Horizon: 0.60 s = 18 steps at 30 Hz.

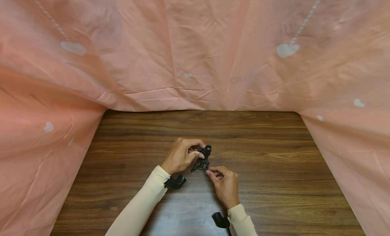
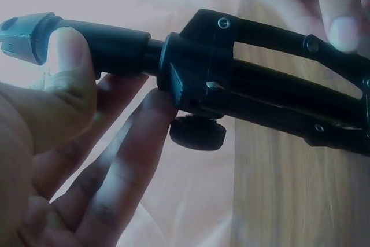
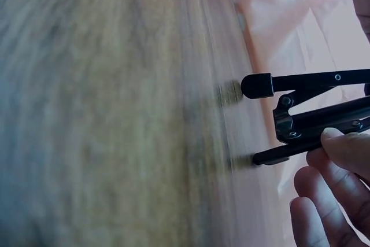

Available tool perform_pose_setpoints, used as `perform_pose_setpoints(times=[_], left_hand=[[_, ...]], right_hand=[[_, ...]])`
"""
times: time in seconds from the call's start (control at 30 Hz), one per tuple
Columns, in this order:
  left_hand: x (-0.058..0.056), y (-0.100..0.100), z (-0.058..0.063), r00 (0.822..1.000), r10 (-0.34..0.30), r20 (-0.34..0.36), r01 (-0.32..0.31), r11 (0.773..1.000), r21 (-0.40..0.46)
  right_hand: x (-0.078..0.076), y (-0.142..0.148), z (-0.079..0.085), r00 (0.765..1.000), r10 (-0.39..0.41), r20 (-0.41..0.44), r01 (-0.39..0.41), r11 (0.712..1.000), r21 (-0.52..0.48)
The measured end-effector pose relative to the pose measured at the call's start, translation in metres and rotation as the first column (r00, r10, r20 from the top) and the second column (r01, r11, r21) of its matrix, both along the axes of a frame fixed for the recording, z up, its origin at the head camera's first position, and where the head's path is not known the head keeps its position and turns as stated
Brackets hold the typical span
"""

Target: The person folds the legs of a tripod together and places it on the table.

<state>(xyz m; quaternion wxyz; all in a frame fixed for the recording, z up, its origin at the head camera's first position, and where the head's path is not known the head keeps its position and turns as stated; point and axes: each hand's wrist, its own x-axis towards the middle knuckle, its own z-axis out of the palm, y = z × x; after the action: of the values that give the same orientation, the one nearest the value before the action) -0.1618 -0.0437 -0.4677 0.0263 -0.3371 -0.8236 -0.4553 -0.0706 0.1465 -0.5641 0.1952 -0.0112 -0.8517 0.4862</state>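
Note:
A small black tabletop tripod [image 1: 207, 152] is held upright over the wooden table. My left hand [image 1: 179, 156] grips its upper column [image 2: 118, 44], thumb on the near side and fingers behind. Below that hand, a round knob [image 2: 198, 132] sticks out of the collar where the legs are hinged. My right hand [image 1: 226, 185] pinches one leg [image 3: 303, 144] low down between thumb and forefinger. In the right wrist view the legs are partly spread, and two feet show, one with a rounded black cap [image 3: 257, 86], at or just above the tabletop.
The brown wood-grain table [image 1: 274, 154] extends around both hands. Pink cloth with pale hearts [image 1: 198, 60] hangs along the back and both sides. A black wrist device [image 1: 176, 181] sits under the left wrist, another [image 1: 220, 220] beside the right.

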Motion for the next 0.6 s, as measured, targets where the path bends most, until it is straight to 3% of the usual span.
perform_pose_setpoints(times=[0.2, 0.3, 0.4, 0.47, 0.53, 0.6], left_hand=[[0.001, -0.003, 0.003, 0.996, -0.030, 0.080, 0.031, 1.000, -0.005], [0.004, -0.006, 0.005, 0.996, -0.032, 0.082, 0.033, 0.999, -0.018], [0.008, -0.006, 0.008, 1.000, 0.013, -0.013, -0.013, 0.999, -0.043], [0.012, -0.005, 0.008, 0.990, 0.072, -0.121, -0.079, 0.995, -0.056], [0.017, -0.001, 0.008, 0.964, 0.142, -0.225, -0.158, 0.986, -0.058], [0.022, 0.003, 0.006, 0.927, 0.212, -0.311, -0.242, 0.968, -0.061]], right_hand=[[-0.001, 0.000, 0.001, 1.000, 0.005, 0.012, -0.006, 1.000, 0.012], [0.001, 0.001, 0.001, 0.999, 0.011, 0.030, -0.012, 1.000, 0.009], [0.002, 0.003, 0.003, 0.999, 0.018, 0.033, -0.018, 1.000, -0.008], [0.003, 0.005, 0.004, 1.000, 0.018, 0.026, -0.018, 1.000, -0.020], [0.004, 0.007, 0.006, 1.000, 0.016, 0.018, -0.015, 0.999, -0.030], [0.004, 0.009, 0.007, 1.000, 0.010, 0.014, -0.010, 1.000, -0.029]])
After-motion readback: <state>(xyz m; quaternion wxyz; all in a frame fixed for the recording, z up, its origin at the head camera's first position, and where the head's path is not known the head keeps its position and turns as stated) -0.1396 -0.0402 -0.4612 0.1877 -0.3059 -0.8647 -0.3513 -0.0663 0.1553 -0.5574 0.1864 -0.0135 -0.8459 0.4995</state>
